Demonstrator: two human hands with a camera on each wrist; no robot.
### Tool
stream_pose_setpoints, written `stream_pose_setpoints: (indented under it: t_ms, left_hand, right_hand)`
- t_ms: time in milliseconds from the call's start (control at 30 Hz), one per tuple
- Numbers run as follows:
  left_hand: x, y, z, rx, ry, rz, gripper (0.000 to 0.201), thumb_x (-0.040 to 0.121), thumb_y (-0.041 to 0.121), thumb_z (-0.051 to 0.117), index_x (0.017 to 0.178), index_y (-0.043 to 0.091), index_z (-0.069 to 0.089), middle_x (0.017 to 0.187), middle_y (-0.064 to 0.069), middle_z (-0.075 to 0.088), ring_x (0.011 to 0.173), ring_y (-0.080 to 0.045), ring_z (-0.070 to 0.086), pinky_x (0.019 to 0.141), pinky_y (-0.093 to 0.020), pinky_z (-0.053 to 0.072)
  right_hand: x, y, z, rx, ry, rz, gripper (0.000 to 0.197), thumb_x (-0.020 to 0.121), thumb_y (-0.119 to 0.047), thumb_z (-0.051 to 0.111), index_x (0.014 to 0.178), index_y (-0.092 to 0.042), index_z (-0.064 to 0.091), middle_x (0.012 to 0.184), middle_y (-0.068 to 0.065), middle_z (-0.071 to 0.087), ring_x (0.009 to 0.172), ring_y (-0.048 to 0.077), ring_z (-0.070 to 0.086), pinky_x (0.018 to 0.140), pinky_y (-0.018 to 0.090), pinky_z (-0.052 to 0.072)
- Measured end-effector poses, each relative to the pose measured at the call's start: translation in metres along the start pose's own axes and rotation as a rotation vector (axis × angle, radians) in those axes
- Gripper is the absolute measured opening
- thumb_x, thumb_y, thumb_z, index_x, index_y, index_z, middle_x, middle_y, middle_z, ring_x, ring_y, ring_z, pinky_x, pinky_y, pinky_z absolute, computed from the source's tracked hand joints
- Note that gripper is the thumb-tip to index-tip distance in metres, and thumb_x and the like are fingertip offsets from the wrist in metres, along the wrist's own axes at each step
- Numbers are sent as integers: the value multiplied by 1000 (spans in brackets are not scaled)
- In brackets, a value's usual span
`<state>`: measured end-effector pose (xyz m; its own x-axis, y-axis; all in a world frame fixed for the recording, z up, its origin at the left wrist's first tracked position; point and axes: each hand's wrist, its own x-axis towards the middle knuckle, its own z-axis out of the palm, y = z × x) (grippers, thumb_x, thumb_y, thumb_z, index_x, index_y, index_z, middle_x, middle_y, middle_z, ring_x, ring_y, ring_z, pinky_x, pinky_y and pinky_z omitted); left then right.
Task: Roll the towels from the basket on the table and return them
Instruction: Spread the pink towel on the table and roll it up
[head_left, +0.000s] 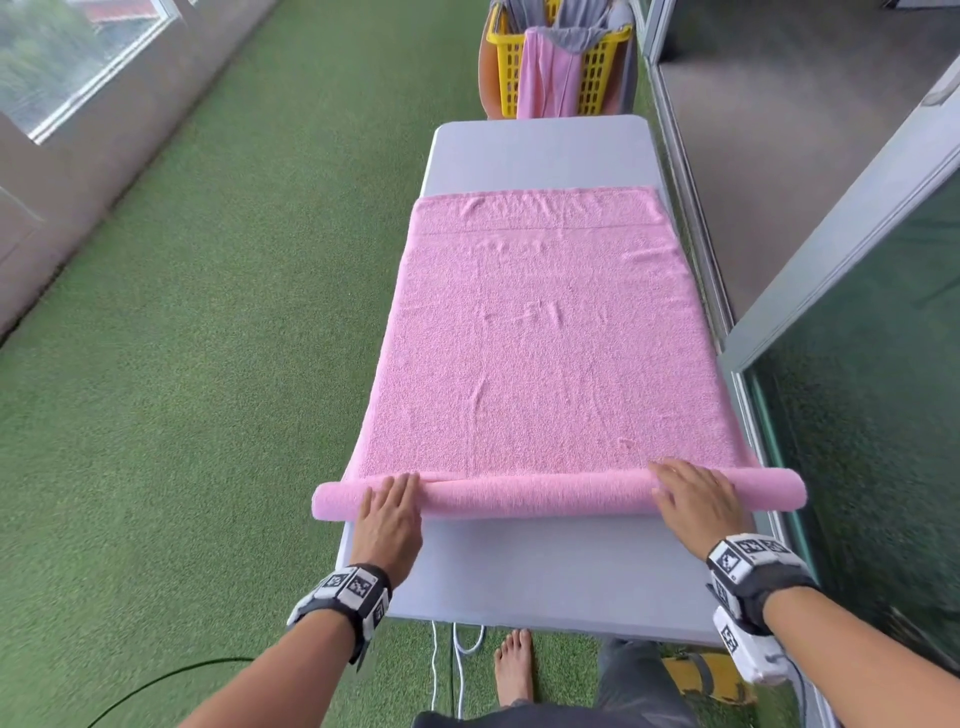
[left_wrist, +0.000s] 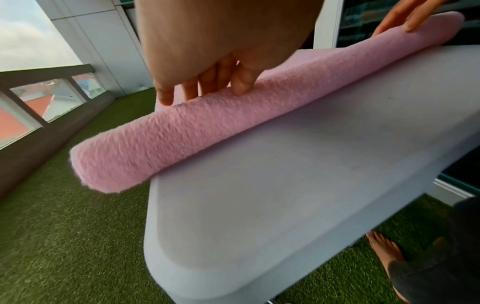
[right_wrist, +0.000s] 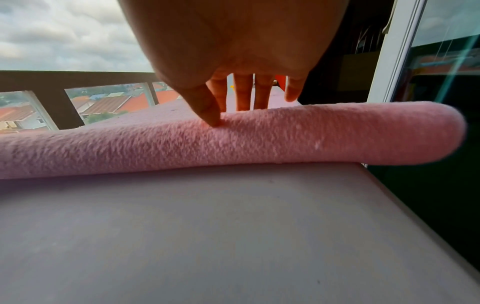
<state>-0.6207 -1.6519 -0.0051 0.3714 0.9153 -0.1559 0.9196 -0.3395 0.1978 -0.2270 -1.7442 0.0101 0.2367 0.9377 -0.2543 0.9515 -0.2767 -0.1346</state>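
Observation:
A pink towel (head_left: 540, 332) lies flat along the grey table (head_left: 540, 577), its near end wound into a thin roll (head_left: 540, 496) that overhangs both table sides. My left hand (head_left: 390, 506) presses straight fingers onto the roll's left part (left_wrist: 166, 135). My right hand (head_left: 693, 493) lies flat on the roll's right part (right_wrist: 285, 133), thumb tip and straight fingers touching it. At the table's far end stands a yellow basket (head_left: 558, 57), with a pink towel and grey towels draped over its rim.
Green artificial turf (head_left: 208, 364) covers the floor to the left. A glass door with a metal frame (head_left: 810, 291) runs close along the table's right side. My bare foot (head_left: 514, 665) and white cables (head_left: 457, 654) lie under the near edge.

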Motion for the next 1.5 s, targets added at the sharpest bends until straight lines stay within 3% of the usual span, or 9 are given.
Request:
stream_pose_setpoints:
  t_ms: [133,233,300,433,600,800,1100,1400,1500]
  left_hand:
    - [-12,-3,5,33,-101,36,59,87,27,64,140,10,43,143,-9,47,136,-28,40,113,-43,16]
    - [-21,-1,5,60,-87,56,48,59,11,84,103,15,66,101,-2,69,96,-23,66,92,-47,49]
    - [-17,0,0,44,-75,66,34,63,10,80,93,18,65,90,2,69,84,-18,64,84,-43,51]
    - [1,-2,-2,70,18,9,48,78,-1,56,125,8,57,124,-9,62,117,-29,56,111,-55,27]
    - [9,1,1,52,-96,-20,65,96,19,48,152,13,16,158,-5,18,147,-26,11,117,-42,-3]
    - [17,20,14,16,-30,-145,56,79,-9,49,132,10,52,133,-8,56,131,-30,43,115,-53,23]
    - [16,86,25,-132,-33,-49,63,79,-12,39,137,12,46,140,-3,49,134,-23,38,118,-42,9]
    - [-26,3,28,-87,4,72,64,70,-23,49,122,12,62,121,-8,65,119,-28,57,110,-46,29]
    - [-42,-16,26,-45,25,71,50,75,-12,46,116,10,64,113,-8,69,108,-27,63,102,-49,42]
  right_hand:
    - [-16,2,13,-12,-101,-43,56,89,-44,57,141,-37,39,144,-13,44,132,12,40,114,40,23]
    - [-24,1,14,-52,-133,-32,55,84,-26,59,135,-40,43,135,-16,48,125,10,43,111,36,26]
    - [-14,1,6,-72,-167,-29,48,85,-26,56,129,-43,46,130,-18,49,120,9,44,109,37,27]
    - [11,-3,-12,-48,-87,7,45,91,-29,49,135,-38,47,138,-11,47,126,15,43,110,41,24]
    - [17,0,-4,-50,-117,-56,61,89,-49,54,145,-38,32,148,-11,37,136,14,33,116,45,16]
    - [12,28,7,-57,-69,75,59,82,-25,64,138,-31,45,136,-9,51,128,14,44,114,43,22]
    - [-48,75,19,157,1,359,50,73,-7,69,121,-22,62,119,1,64,107,28,58,98,46,42]
    - [-99,22,40,59,-93,324,45,79,-25,65,123,-31,58,117,-12,60,110,14,52,106,37,35]
    - [-100,3,38,52,-123,266,43,83,-27,62,125,-31,55,117,-14,56,112,11,49,109,35,31]
